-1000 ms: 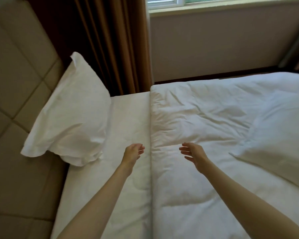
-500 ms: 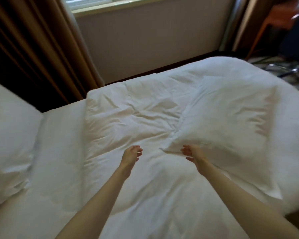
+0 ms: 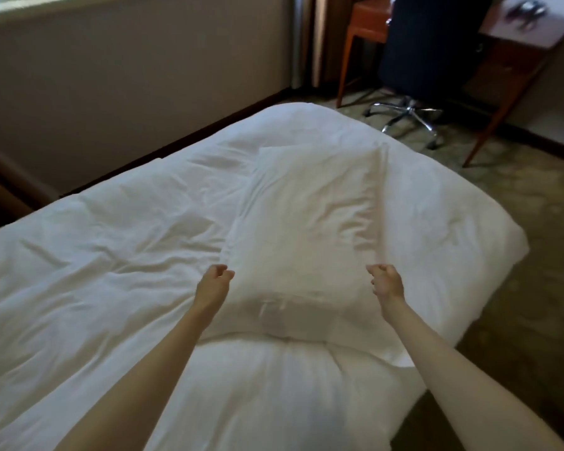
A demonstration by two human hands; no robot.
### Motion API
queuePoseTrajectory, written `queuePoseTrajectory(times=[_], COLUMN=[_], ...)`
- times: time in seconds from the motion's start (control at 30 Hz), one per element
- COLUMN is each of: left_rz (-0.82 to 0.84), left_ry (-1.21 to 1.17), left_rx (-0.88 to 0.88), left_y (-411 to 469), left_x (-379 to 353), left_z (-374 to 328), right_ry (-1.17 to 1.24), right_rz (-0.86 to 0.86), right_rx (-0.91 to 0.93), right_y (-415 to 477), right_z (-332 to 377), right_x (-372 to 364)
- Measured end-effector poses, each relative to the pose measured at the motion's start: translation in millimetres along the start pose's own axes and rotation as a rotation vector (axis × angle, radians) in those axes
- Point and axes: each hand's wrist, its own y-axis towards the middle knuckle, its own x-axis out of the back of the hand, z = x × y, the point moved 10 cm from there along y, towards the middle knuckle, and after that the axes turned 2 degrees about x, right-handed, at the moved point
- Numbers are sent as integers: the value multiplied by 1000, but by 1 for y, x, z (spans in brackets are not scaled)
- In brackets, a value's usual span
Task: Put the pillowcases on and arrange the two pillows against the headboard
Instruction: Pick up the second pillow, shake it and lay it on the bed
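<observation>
A white pillow in its case lies flat on the white duvet toward the foot of the bed. My left hand hovers at the pillow's near left edge, fingers curled and apart, holding nothing. My right hand hovers at the near right edge, likewise curled and empty. Both hands frame the pillow's near end without gripping it. The other pillow and the headboard are out of view.
The duvet's right edge drops to a patterned carpet. An office chair with a chrome base and a wooden desk stand beyond the bed's foot. A beige wall runs along the bed's far side.
My view has swung right, away from the pillow at the headboard. The second pillow has come to the centre, and both hands now sit on either side of its near end.
</observation>
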Motion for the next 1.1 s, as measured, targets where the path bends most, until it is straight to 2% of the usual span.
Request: queuePoseTrajectory(times=[0.13,0.27,0.43,0.53,0.63,0.7,0.9,1.0,1.1], left_rz=[2,2,64,85,-3,-47,15,0,-30], left_ry=[107,172,212,206,290,231,90,-32,-145], left_rx=[-35,-8,132,229,215,206,179,135,13], left_y=[43,83,121,126,129,131,133,129,123], left_x=[-18,-28,-51,-67,-67,-60,-51,-37,-16], left_z=[-11,-1,40,70,83,83,47,4,-56], right_ry=[-63,-53,53,155,125,90,113,99,173], right_rz=[-61,-11,98,102,47,17,30,-8,-46], right_rx=[-59,-87,-176,-246,-238,-221,-189,-112,-62], right_y=[43,76,102,112,125,130,125,115,97], right_z=[-17,-24,-48,-65,-71,-70,-47,-13,21], right_x=[16,3,-38,-55,-55,-54,-61,-68,-71])
